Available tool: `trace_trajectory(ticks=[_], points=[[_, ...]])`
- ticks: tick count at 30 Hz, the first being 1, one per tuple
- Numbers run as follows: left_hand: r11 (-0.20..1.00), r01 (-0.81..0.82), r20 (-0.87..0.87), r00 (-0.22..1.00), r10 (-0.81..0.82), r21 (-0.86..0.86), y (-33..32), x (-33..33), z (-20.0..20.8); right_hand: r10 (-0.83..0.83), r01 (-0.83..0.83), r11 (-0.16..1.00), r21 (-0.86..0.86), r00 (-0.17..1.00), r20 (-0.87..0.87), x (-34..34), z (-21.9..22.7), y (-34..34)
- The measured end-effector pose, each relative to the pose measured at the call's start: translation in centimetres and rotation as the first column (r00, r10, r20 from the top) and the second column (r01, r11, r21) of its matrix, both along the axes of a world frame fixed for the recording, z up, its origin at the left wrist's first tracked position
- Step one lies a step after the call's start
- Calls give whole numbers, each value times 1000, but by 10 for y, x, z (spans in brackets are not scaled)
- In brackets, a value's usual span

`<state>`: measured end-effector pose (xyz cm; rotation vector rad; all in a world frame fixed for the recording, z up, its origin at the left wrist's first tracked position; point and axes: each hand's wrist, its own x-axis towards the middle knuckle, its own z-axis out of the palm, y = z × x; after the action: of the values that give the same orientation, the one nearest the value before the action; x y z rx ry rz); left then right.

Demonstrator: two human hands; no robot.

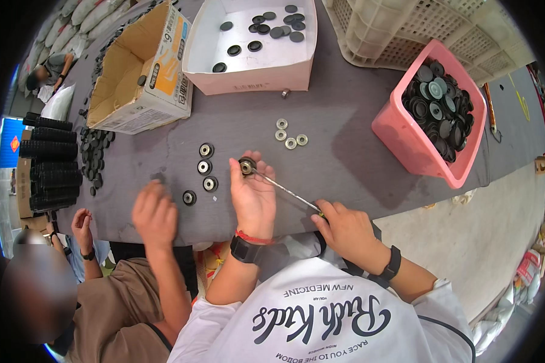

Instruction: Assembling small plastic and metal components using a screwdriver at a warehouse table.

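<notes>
four black discs with metal centres point(204, 167) lie on the grey cloth point(236, 115), and we judge these done; the fifth, the black disc in our palm point(246, 166), looks under way. our left hand point(254, 196) cups it palm up, thumb and fingers curled in around it, and our right hand point(348, 233) is wrapped about the handle of a slim metal-shafted tool point(287, 192), its tip at the disc's centre. four loose silver bearings point(290, 143) seem left to fit (a fifth ring point(285, 94) sits by the shallow white box point(224, 85)), and the pink bin point(406, 148) holds many more discs.
</notes>
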<state>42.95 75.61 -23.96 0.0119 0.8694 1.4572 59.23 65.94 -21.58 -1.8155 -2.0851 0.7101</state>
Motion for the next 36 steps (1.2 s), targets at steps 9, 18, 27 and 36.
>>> trace_trajectory(ticks=[9, 18, 27, 36], points=[[992, 94, 270, 956, -114, 86, 2, -5, 21, 26, -22, 985, 174, 999, -23, 3, -8, -3], [990, 137, 138, 980, -141, 35, 0, 0, 38, 32, -22, 998, 60, 985, -170, 24, -6, 0], [884, 432, -93, 902, -422, 178, -17, -9, 8, 174, -172, 984, 39, 982, -73, 31, 13, 14], [862, 495, 181, 843, -507, 110, -34, -6, 1, 95, -99, 992, -78, 994, -53, 23, 17, -1]])
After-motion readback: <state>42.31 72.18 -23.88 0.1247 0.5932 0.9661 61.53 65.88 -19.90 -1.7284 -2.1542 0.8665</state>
